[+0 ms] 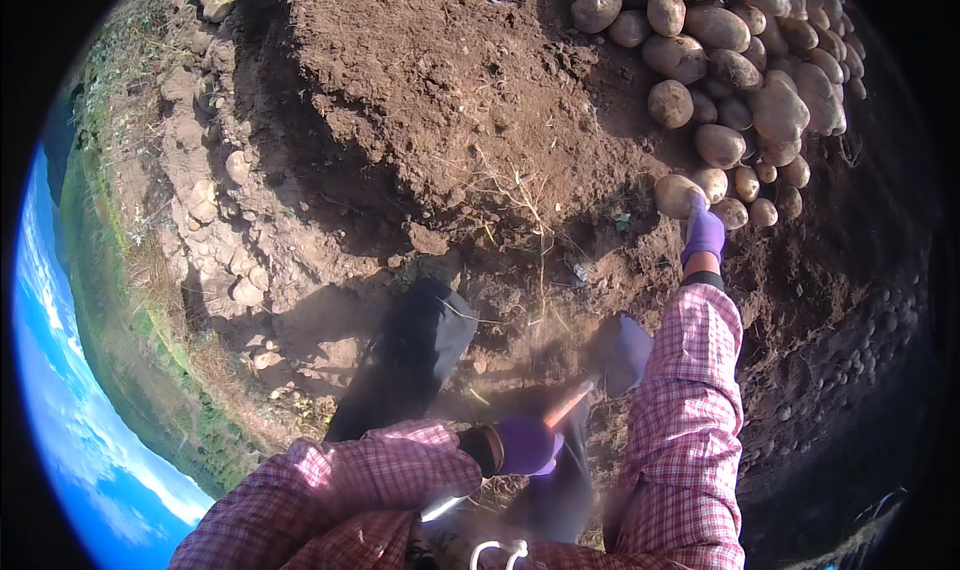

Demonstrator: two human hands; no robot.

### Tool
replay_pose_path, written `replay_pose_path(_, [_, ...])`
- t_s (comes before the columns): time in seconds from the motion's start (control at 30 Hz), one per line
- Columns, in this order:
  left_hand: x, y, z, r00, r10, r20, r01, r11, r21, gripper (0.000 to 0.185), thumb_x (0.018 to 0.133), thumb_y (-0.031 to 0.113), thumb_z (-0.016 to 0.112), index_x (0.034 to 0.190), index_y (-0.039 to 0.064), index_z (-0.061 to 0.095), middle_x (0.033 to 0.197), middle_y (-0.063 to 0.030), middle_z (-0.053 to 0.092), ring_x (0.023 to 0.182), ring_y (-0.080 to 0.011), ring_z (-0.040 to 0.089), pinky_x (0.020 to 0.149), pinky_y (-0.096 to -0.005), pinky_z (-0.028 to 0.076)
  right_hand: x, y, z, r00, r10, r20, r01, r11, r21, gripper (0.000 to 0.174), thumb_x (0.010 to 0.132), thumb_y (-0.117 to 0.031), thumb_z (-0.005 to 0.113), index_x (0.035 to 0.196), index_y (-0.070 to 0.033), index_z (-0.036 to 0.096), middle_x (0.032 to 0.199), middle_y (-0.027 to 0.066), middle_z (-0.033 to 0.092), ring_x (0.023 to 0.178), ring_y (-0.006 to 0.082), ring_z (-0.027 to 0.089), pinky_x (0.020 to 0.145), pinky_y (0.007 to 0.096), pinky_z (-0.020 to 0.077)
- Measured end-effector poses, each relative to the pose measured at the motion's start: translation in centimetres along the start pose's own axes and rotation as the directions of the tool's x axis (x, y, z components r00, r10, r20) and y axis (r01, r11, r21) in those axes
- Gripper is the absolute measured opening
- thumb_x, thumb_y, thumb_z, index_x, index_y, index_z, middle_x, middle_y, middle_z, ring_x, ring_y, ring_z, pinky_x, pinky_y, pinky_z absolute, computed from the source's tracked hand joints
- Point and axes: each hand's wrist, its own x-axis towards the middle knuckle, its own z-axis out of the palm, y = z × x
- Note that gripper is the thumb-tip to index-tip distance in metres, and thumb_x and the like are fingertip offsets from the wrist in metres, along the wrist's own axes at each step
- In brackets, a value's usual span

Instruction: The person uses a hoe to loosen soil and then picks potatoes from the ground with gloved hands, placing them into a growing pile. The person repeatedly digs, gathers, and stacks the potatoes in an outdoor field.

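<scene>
My left hand [525, 446], in a purple glove, is closed around the wooden handle [568, 405] of a hoe, low in front of my body. The handle points up and right towards the hoe's grey metal blade [628, 356], which is blurred. My right arm reaches forward to the near edge of a heap of potatoes [720, 67]. There my right hand [703, 229], gloved in purple too, grips a large tan potato [675, 196] by its right side. Most of its fingers are hidden by the glove's back and the potato.
A raised bank of brown soil [450, 82] with dry stalks [536, 210] lies ahead. Down the left runs a dug strip with pale lumps [247, 291]. My dark trouser leg [397, 360] stands between. Shaded ground at right holds many small scattered lumps [862, 360].
</scene>
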Motion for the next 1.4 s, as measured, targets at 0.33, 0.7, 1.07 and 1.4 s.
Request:
replay_pose_path(0.33, [2.8,-0.6,1.2,0.977,-0.186,0.102,0.178,0.981,0.077,0.034,0.085,0.037,0.058,0.101,0.008,0.067,0.097,-0.0138,0.067,0.086,-0.0296,0.065,0.081,-0.0398,0.049,-14.7,3.6,-16.8,0.779,-0.621,-0.093,0.387,0.359,0.849,0.032,0.097,-0.018,0.052,0.123,-0.001,0.052,0.112,0.008,0.061,0.088,0.0117,0.06,0.073,0.022,0.0483])
replay_pose_path(0.7, [-9.4,8.2,10.3,0.789,-0.601,0.127,0.58,0.797,0.168,0.052,0.08,0.047,0.06,0.103,0.001,0.052,0.085,-0.0193,0.065,0.077,-0.0359,0.064,0.071,-0.0448,0.048,-52.8,32.4,-18.6,0.876,-0.479,0.043,0.437,0.83,0.347,0.021,0.085,-0.01,0.064,0.104,-0.002,0.061,0.089,0.0081,0.064,0.077,0.0157,0.063,0.07,0.0277,0.0509])
replay_pose_path(1.07, [-5.9,20.3,21.4,0.72,-0.692,-0.053,0.684,0.72,-0.116,0.049,0.072,0.035,0.069,0.098,-0.005,0.063,0.082,-0.0196,0.067,0.075,-0.0319,0.067,0.07,-0.0398,0.051,-46.5,42.8,-22.8,0.688,-0.666,0.288,0.661,0.739,0.13,0.022,0.08,-0.021,0.064,0.098,-0.01,0.061,0.088,0.0116,0.064,0.08,0.0301,0.063,0.071,0.0373,0.0508])
replay_pose_path(1.4, [-9.7,27.3,26.6,0.871,-0.484,-0.078,0.072,0.283,-0.956,0.034,0.084,0.023,0.065,0.102,0.0,0.048,0.08,-0.0067,0.06,0.059,-0.0143,0.062,0.051,-0.027,0.049,-46.2,37.6,-20.5,0.39,-0.342,0.855,-0.817,0.3,0.493,0.026,0.09,-0.03,0.063,0.102,-0.009,0.055,0.085,0.0054,0.057,0.068,0.0198,0.057,0.062,0.0337,0.0508])
